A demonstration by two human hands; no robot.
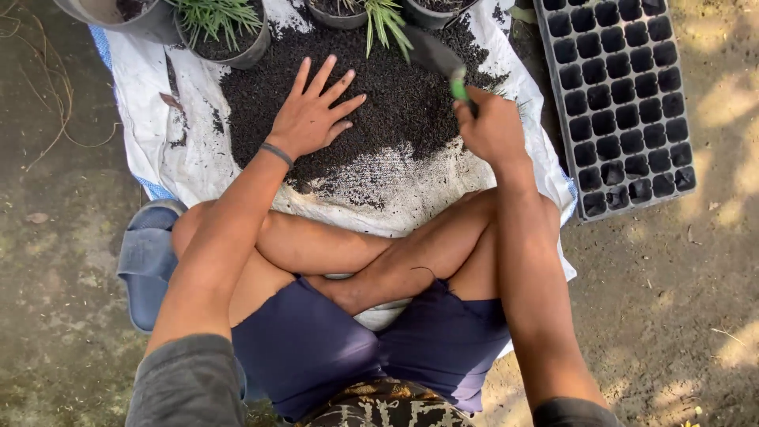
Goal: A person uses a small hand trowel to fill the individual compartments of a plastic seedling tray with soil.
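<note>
The person sits cross-legged on a white sack [150, 134] spread over the ground, and a heap of black soil [403, 95] lies on the sack in front of the knees. The left hand [312, 115] lies flat on the soil with its fingers spread and released, gripping nothing. The right hand [492, 126] is clenched round the green handle of a trowel [439, 57], whose dark blade points up and away over the heap toward the pots. The soil looks loose, dry and crumbly, so it would likely spill between the fingers and is best moved by scooping with the blade or a cupped palm. The trowel looks stiff and light, and the handle, where the fist already sits, is the natural place to hold it. Four pots show at the top edge, all cut off by the frame: a grey pot [142, 20] at the left, a black pot [237, 47] with a grassy plant, and two more, one of which has green leaves [385, 20] hanging over it. One black seedling tray [621, 103] with many small cells lies just beside the sack on the right; a few cells near its lower edge seem to hold soil. One blue sandal [146, 261] sits by the left knee.
</note>
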